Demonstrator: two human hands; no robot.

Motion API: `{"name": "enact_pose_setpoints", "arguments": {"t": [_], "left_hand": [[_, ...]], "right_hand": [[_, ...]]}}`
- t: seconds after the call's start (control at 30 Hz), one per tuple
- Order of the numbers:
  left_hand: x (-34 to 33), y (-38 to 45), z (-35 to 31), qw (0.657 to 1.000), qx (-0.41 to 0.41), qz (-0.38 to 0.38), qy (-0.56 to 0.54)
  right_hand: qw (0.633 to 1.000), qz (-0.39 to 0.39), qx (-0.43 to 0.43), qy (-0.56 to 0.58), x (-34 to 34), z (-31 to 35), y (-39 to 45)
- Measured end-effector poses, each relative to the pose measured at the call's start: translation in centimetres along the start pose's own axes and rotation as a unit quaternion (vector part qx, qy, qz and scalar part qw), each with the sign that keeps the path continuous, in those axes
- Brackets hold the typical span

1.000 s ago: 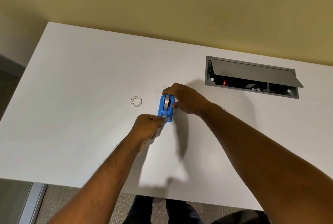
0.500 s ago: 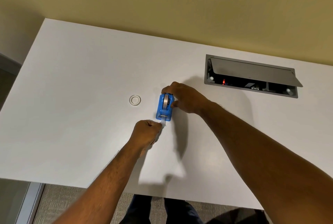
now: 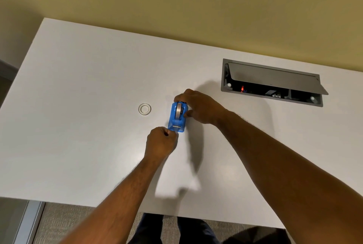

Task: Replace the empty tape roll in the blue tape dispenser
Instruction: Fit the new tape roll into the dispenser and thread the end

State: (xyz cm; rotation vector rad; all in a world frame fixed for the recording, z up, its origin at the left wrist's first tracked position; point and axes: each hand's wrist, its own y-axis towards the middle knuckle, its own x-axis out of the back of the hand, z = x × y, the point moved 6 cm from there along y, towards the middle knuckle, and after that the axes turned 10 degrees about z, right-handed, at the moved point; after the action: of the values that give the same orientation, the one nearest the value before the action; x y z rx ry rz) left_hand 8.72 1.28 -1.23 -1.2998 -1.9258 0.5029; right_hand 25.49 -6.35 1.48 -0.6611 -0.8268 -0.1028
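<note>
The blue tape dispenser (image 3: 177,118) stands on the white table (image 3: 78,126) with a grey tape roll (image 3: 179,112) seated in it. My right hand (image 3: 200,107) grips the dispenser's far end and right side. My left hand (image 3: 161,142) is closed in a fist just below the dispenser's cutter end, pinching what looks like the tape's free end; the strip itself is too thin to make out. A small clear empty roll core (image 3: 144,109) lies flat on the table, left of the dispenser.
An open grey cable hatch (image 3: 273,82) is set into the table at the right, its lid tilted up. A yellow wall runs behind the table. The table's near edge is close to my legs.
My left hand drew back a little from the cutter end, then came close to it again. The right hand and dispenser stayed in place.
</note>
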Motion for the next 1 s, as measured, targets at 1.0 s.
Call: {"name": "enact_pose_setpoints", "arguments": {"t": [1.0], "left_hand": [[-0.1,1.4,1.7,0.988,-0.138,-0.018,0.062]], "right_hand": [[1.0,0.004,0.005,-0.001,0.1,0.2,-0.1]]}}
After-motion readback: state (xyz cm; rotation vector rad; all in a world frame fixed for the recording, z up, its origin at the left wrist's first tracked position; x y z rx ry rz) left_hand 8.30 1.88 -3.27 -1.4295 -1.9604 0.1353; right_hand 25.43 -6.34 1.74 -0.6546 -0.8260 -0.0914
